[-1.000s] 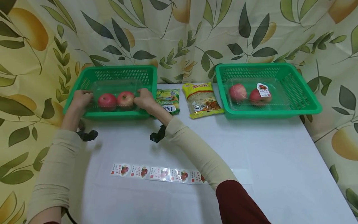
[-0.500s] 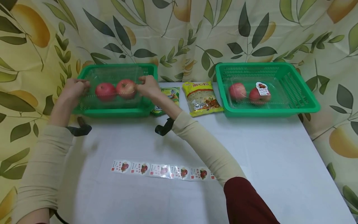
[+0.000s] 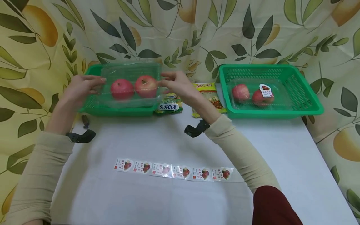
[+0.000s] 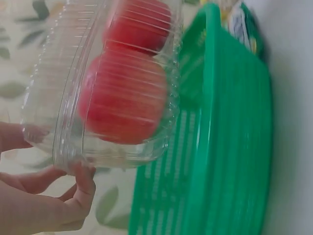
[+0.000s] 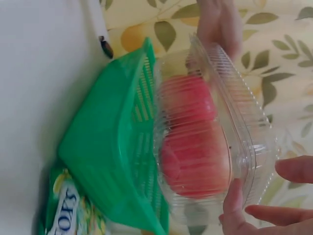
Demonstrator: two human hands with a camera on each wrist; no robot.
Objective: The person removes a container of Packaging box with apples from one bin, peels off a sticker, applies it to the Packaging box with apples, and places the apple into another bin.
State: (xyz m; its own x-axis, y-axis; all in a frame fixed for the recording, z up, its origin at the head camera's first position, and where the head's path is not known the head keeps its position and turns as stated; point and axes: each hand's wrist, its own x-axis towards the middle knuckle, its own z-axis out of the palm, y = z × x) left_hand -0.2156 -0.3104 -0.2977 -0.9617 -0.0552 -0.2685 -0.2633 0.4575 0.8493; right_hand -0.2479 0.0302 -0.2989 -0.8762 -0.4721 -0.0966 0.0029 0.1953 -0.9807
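Two apples (image 3: 122,90) sit in a clear container (image 3: 128,72) over a green basket (image 3: 121,112), left hand (image 3: 83,87) and right hand (image 3: 180,85) each clamping a grip on one end. Likely the lift-out step; next seems to call for level carrying.

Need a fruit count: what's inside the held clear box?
Two apples show inside the clear box; in the left wrist view, the nearer apple partly hides the other.

two apples (image 3: 122,89) in clear box (image 3: 129,69)
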